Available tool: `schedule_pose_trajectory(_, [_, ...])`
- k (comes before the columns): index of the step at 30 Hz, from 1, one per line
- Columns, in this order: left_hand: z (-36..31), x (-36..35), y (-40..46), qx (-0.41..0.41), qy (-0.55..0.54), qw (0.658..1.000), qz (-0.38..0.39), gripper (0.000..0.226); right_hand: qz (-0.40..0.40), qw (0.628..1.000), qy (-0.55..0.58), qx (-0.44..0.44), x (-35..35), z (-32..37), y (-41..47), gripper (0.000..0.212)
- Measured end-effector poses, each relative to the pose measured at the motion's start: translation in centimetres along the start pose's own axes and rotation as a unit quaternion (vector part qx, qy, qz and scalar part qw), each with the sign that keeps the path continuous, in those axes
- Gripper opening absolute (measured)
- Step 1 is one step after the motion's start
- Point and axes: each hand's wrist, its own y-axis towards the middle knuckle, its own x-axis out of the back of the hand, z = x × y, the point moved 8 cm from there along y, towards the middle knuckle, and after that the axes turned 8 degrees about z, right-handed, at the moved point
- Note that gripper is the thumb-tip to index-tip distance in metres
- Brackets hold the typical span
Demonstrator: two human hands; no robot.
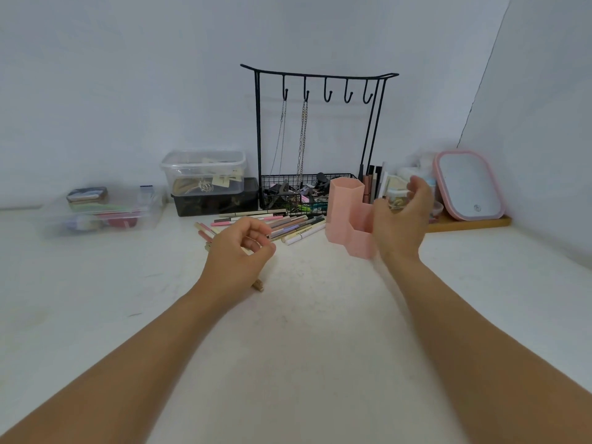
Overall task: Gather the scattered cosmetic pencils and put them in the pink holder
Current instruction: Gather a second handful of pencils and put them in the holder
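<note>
White desk (304,331) meets a pale wall, and my job sits near the desk's back edge. Cosmetic pencils (288,224) lie in a loose pile there, just in front of a black wire jewelry stand (315,129). More pencils poke out from under my left hand (238,248). That hand hovers over them with its fingers loosely curled, and I think it holds nothing, though I cannot be sure. The pink holder (349,216) stands upright just right of the pile. None of its cups shows a pencil. My right hand (402,216) is beside the holder, fingers relaxed and apart, close to its side. I cannot tell if it touches.

To do this well, I would steady the holder with my right hand. Then I would rake a few pencils together, line them up, and drop them in tip down.

Farther out are clear plastic boxes (203,171) on the left and a pink mirror (469,184) at the back right corner. I cannot read any writing; the pencil print is too small.
</note>
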Motion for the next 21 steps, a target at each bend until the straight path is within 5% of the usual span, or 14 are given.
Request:
schedule_pose_trajectory(2, [0.3,0.5,0.1,0.011,-0.01,1.0,-0.018,0.018,0.003,0.992,-0.011,0.128,-0.8,3.3,-1.8,0.046])
schedule_pose_trajectory(6, [0.7,2.0,0.3,0.032,-0.013,0.997,-0.066,0.017,0.29,0.93,-0.055,0.218,-8.8,4.5,-7.8,0.035])
schedule_pose_trajectory(8, [0.9,2.8,0.4,0.042,-0.01,0.995,-0.089,0.014,0.355,0.894,-0.152,0.227,-11.4,3.1,-8.9,0.04])
schedule_pose_trajectory(14, [2.0,4.5,0.6,0.079,-0.04,0.988,-0.128,0.008,0.38,0.867,-0.276,0.164,-14.6,2.1,-7.2,0.041])
schedule_pose_trajectory(21, [3.8,5.0,1.3,0.107,-0.12,0.977,-0.138,0.009,0.391,0.835,-0.335,0.197,-16.3,2.5,-6.5,0.028])
